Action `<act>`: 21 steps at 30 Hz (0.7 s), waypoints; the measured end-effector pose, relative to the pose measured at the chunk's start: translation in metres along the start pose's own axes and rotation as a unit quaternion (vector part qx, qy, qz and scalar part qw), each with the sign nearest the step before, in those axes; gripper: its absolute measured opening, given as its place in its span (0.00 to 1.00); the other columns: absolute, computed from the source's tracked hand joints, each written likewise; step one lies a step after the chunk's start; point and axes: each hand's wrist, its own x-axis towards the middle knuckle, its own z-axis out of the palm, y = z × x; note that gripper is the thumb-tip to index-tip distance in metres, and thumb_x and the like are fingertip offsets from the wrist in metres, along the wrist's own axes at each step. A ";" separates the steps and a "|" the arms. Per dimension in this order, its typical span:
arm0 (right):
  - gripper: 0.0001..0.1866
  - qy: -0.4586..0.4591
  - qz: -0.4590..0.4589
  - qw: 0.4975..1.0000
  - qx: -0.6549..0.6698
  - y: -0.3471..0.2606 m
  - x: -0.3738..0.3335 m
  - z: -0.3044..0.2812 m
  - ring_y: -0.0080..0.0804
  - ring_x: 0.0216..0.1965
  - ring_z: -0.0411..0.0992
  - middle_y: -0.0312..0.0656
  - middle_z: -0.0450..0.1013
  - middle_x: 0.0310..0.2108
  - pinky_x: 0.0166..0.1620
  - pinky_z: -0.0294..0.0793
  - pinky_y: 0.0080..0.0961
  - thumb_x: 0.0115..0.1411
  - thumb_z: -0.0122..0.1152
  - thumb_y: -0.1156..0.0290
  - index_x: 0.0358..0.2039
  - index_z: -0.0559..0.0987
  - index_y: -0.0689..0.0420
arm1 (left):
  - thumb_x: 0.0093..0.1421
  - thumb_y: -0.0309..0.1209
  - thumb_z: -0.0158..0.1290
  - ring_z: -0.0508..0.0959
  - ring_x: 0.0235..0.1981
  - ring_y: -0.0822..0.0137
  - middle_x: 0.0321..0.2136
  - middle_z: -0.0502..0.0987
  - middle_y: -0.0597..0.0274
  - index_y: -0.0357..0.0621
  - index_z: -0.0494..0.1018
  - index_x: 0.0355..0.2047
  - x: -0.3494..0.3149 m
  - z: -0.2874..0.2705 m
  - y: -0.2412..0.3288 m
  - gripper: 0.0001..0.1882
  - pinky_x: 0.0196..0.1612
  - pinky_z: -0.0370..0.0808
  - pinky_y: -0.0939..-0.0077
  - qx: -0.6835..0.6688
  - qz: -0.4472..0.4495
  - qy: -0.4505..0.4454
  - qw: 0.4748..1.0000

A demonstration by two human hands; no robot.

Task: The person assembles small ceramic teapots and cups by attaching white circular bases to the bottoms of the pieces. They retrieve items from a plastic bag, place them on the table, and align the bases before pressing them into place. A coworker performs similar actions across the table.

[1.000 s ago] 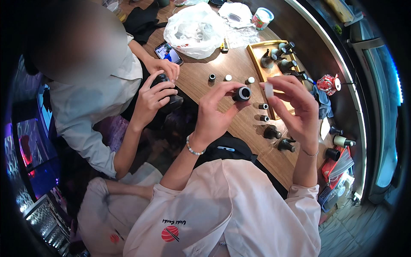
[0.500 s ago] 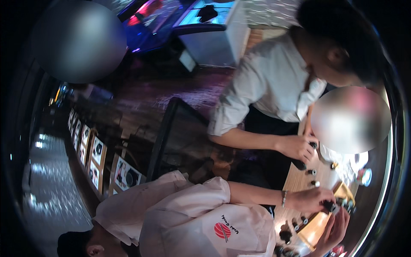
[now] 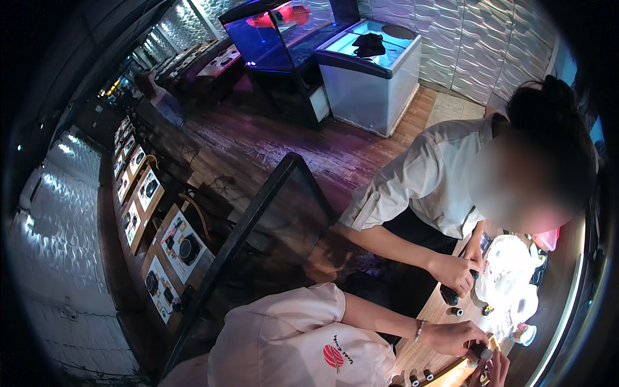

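My left hand, with a beaded bracelet at the wrist, is closed on a short dark roll with a greyish end. Close beside it at the lower edge, my right hand has its fingers bent toward the same roll. What the right fingers grip is hidden, and the picture's lower edge cuts that hand off. Beneath both hands lies a light wooden board. Several small black-wrapped pieces with pale centres, such as a maki piece, stand left of the board.
Across the table, a co-worker's hand grips a long black rounded thing. White plastic wrapping and a small round tub lie beyond. A black-framed panel stands left; a chest freezer is at the back.
My view has swung, so the table and hands sit lower in the picture. Both hands stay together at the dark roll. The head seen at the lower left has left the view.
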 end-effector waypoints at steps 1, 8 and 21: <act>0.15 -0.009 -0.028 0.999 -0.021 -0.001 0.007 -0.005 0.39 0.39 0.81 0.52 0.79 0.47 0.35 0.83 0.28 0.63 0.69 0.79 0.51 0.84 0.66 | 0.59 0.25 0.67 0.83 0.35 0.57 0.38 0.84 0.51 0.31 0.79 0.46 0.003 -0.002 0.003 0.17 0.40 0.79 0.65 -0.009 0.006 0.002 1.000; 0.19 -0.092 -0.032 0.995 -0.001 -0.021 0.025 -0.023 0.44 0.43 0.81 0.54 0.76 0.53 0.41 0.83 0.32 0.64 0.67 0.80 0.56 0.81 0.65 | 0.54 0.26 0.71 0.83 0.32 0.60 0.33 0.83 0.50 0.31 0.78 0.43 0.009 -0.002 -0.001 0.20 0.38 0.80 0.68 0.011 0.082 0.033 0.996; 0.21 -0.164 -0.077 0.984 0.004 -0.040 0.043 -0.046 0.51 0.53 0.78 0.54 0.78 0.51 0.54 0.79 0.41 0.62 0.59 0.86 0.55 0.84 0.60 | 0.57 0.33 0.71 0.83 0.36 0.58 0.37 0.83 0.51 0.33 0.79 0.45 0.004 -0.010 0.017 0.20 0.40 0.79 0.67 -0.006 0.060 0.000 0.998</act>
